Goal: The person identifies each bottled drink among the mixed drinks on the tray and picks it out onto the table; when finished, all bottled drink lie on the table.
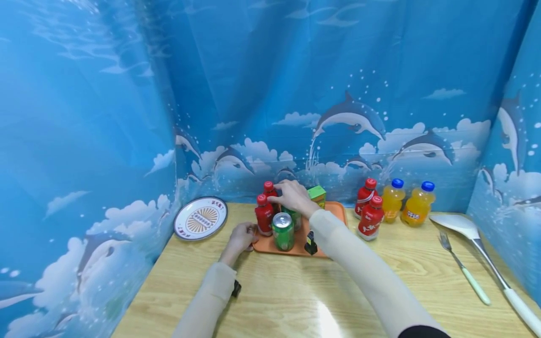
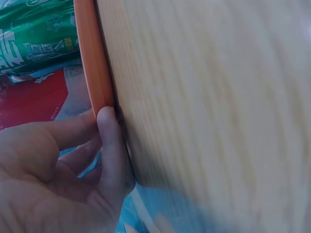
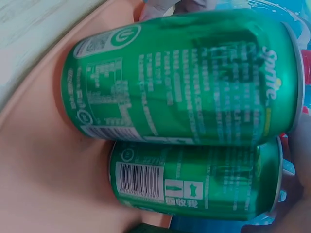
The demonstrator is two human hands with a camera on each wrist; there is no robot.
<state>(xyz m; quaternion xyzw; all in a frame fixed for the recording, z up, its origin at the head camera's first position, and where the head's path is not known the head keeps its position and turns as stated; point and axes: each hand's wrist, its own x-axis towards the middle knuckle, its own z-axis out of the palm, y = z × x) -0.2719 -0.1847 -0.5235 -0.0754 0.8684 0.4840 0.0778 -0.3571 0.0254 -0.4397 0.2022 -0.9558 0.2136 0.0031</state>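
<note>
My left hand (image 1: 241, 238) pinches the rim of an orange tray (image 1: 334, 216) at its left end, thumb and fingertips meeting on the edge in the left wrist view. Over the tray, my right hand (image 1: 296, 196) grips the top of the rear green Sprite can (image 3: 194, 179), its fingers partly hidden behind the rim. A front Sprite can (image 1: 283, 232) stands close before it. Two red bottles stand at the tray's left: a front red bottle (image 1: 264, 216) and a rear red bottle (image 1: 269, 188), beside the right fingertips. Behind the right hand is a green carton (image 1: 318, 195).
A patterned plate (image 1: 200, 218) lies left of the tray. To the right stand two red-capped bottles (image 1: 370, 218) and two orange drinks (image 1: 417, 206) with blue caps. A fork (image 1: 462, 267) and a long-handled ladle (image 1: 486, 253) lie at far right. Dolphin-printed curtains (image 1: 274, 94) enclose the table.
</note>
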